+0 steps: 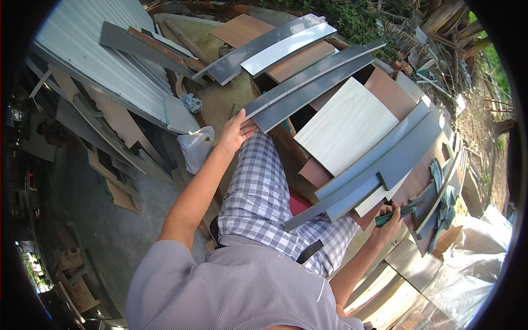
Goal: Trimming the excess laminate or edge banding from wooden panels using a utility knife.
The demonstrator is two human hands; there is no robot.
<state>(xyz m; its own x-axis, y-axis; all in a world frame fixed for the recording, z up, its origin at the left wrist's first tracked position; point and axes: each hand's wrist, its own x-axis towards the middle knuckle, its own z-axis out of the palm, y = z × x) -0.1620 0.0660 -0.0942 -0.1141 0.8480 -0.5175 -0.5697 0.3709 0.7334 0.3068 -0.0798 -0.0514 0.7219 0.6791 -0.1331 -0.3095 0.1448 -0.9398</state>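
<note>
My left hand [237,132] is at the near end of two long dark grey boards [308,91], thumb and fingers spread and touching their ends. On the right, my right hand [391,221] is closed round a slim green and black tool [395,215]; its exact kind is unclear. Beside that hand lie bluish-grey boards [379,159], one with a notched end, and a narrow pale strip [379,199]. A broad pale wood-grain panel [347,127] rests between the two groups of boards, over brown panels [389,92].
A white bag [196,148] stands left of my leg. Stacked boards lean along a corrugated metal sheet [93,52]. Further boards, one white [289,48], lie ahead. At the right are a teal cloth [444,206] and clear plastic sheeting [473,269].
</note>
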